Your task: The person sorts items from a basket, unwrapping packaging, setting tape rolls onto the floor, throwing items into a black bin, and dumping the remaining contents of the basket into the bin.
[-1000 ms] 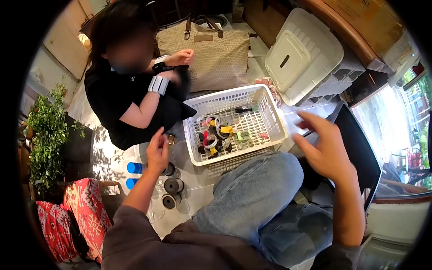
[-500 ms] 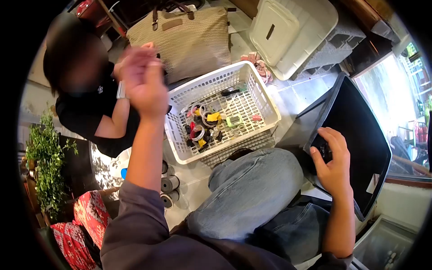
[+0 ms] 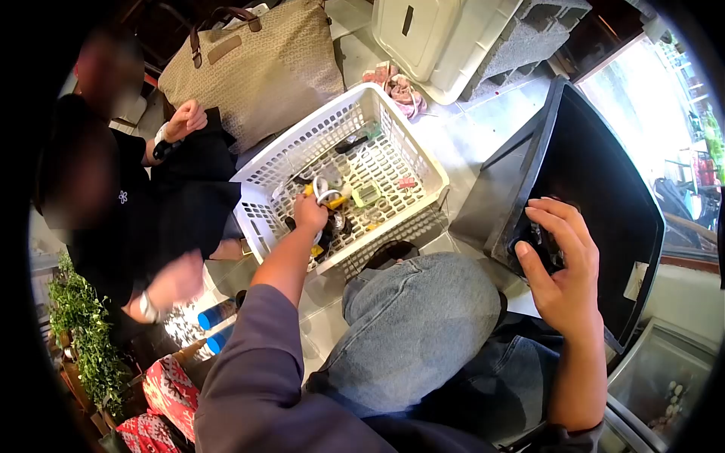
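My left hand (image 3: 310, 214) reaches into the white perforated basket (image 3: 434, 170), its fingers closed at a cluster of small items; what they grip is too small to name. Right beside it are white rings (image 3: 329, 195) and yellow pieces. Farther right in the basket lie a light green item (image 3: 366, 195), a pink piece (image 3: 406, 183) and a black item (image 3: 350, 143). My right hand (image 3: 563, 260) is at the near rim of the large black bin (image 3: 626, 226), fingers curved and apart, with something dark behind them that I cannot make out.
A person in black (image 3: 128, 219) sits at the left. Blue-capped containers (image 3: 216, 315) stand on the floor near them. Behind the basket are a beige bag (image 3: 264, 75), a pink cloth (image 3: 399, 89), a pale lid (image 3: 430, 45) and grey blocks (image 3: 521, 49).
My left hand has come down from the air near the other person into the basket. My right hand has lowered to the black bin's rim. The view has shifted, and the person's arms have spread apart.
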`<action>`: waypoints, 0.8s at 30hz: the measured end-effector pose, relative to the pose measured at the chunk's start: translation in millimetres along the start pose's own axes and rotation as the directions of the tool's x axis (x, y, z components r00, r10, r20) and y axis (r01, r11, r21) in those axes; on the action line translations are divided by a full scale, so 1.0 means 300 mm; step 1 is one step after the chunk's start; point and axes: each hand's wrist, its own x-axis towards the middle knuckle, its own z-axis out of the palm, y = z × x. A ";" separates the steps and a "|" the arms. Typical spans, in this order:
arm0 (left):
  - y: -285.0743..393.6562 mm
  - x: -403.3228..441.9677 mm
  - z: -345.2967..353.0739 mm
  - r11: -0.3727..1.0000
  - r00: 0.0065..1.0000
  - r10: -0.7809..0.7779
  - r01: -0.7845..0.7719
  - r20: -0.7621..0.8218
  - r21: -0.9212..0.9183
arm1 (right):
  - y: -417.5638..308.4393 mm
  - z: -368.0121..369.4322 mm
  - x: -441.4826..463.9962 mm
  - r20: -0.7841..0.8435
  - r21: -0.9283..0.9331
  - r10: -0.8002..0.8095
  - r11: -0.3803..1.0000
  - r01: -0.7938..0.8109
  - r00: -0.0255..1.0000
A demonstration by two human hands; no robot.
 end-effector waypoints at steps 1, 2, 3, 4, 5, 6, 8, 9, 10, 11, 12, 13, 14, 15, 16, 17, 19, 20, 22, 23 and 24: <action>0.024 -0.029 -0.011 0.995 0.994 0.080 -0.085 -0.078 -0.054 | 0.003 0.002 0.000 -0.004 0.016 0.002 1.000 -0.002 1.000; 0.037 -0.019 -0.041 0.982 0.986 0.167 -0.168 -0.021 -0.090 | 0.005 0.001 0.000 -0.011 0.031 0.003 1.000 -0.003 1.000; 0.053 -0.027 -0.065 0.966 0.995 0.094 -0.085 0.022 -0.245 | 0.005 -0.002 0.002 -0.012 0.025 0.000 1.000 0.000 1.000; 0.074 -0.045 -0.097 0.921 0.997 0.027 0.005 0.076 -0.389 | 0.002 -0.003 0.007 -0.012 0.019 -0.002 1.000 0.002 1.000; 0.088 -0.055 -0.132 0.850 0.990 -0.032 0.098 0.135 -0.517 | -0.003 -0.003 0.008 -0.014 0.016 -0.008 1.000 0.008 1.000; 0.092 -0.055 -0.166 0.807 0.979 -0.086 0.178 0.185 -0.563 | -0.013 -0.003 0.005 -0.015 0.024 0.005 1.000 -0.005 1.000; 0.083 -0.072 -0.211 0.684 0.995 -0.009 0.075 0.095 -0.726 | -0.036 -0.005 -0.001 -0.022 0.039 0.025 0.999 -0.024 0.999; 0.079 -0.088 -0.237 0.609 0.999 0.026 0.017 0.041 -0.793 | -0.041 -0.007 -0.005 -0.033 0.052 0.006 0.999 -0.004 0.999; 0.113 -0.126 -0.295 0.618 0.995 0.094 -0.089 -0.039 -0.781 | -0.043 -0.006 -0.011 -0.045 0.064 -0.012 0.998 0.015 0.999; 0.145 -0.175 -0.357 0.624 0.997 0.071 -0.075 -0.040 -0.778 | -0.048 -0.006 -0.020 -0.056 0.075 -0.029 0.997 0.034 0.998; 0.164 -0.198 -0.394 0.544 0.993 0.073 -0.114 -0.088 -0.831 | -0.056 -0.009 -0.024 -0.062 0.089 -0.028 0.995 0.034 0.998; 0.174 -0.211 -0.421 0.459 0.988 0.073 -0.154 -0.136 -0.875 | -0.060 -0.008 -0.031 -0.069 0.098 -0.031 0.994 0.037 0.997; 0.171 -0.220 -0.444 0.300 0.995 0.075 -0.085 -0.065 -0.950 | -0.064 -0.007 -0.039 -0.076 0.106 -0.033 0.993 0.041 0.997; 0.176 -0.234 -0.479 0.133 0.996 0.090 -0.007 0.005 -0.991 | -0.066 -0.006 -0.046 -0.081 0.115 -0.036 0.992 0.045 0.996; 0.181 -0.252 -0.511 -0.037 0.990 0.118 0.078 0.073 -0.996 | -0.065 -0.004 -0.050 -0.099 0.114 -0.062 0.991 0.073 0.993; 0.193 -0.276 -0.533 -0.142 0.980 0.151 0.152 0.130 -0.978 | -0.065 -0.005 -0.056 -0.105 0.122 -0.069 0.989 0.082 0.992; 0.258 -0.304 -0.571 -0.286 0.977 0.058 0.214 0.206 -0.934 | -0.067 -0.010 -0.065 -0.115 0.136 -0.084 0.986 0.100 0.990; 0.280 -0.329 -0.597 -0.315 0.957 0.129 0.287 0.258 -0.905 | -0.068 -0.012 -0.069 -0.130 0.140 -0.093 0.984 0.111 0.987; 0.342 -0.383 -0.659 -0.406 0.925 0.286 0.354 0.250 -0.842 | -0.071 -0.014 -0.076 -0.160 0.144 -0.105 0.981 0.129 0.982; 0.359 -0.390 -0.673 -0.451 0.890 0.411 0.385 0.196 -0.805 | -0.069 -0.015 -0.080 -0.158 0.153 -0.100 0.980 0.124 0.982; 0.365 -0.393 -0.673 -0.442 0.894 0.413 0.362 0.171 -0.821 | -0.071 -0.016 -0.085 -0.156 0.161 -0.093 0.980 0.118 0.983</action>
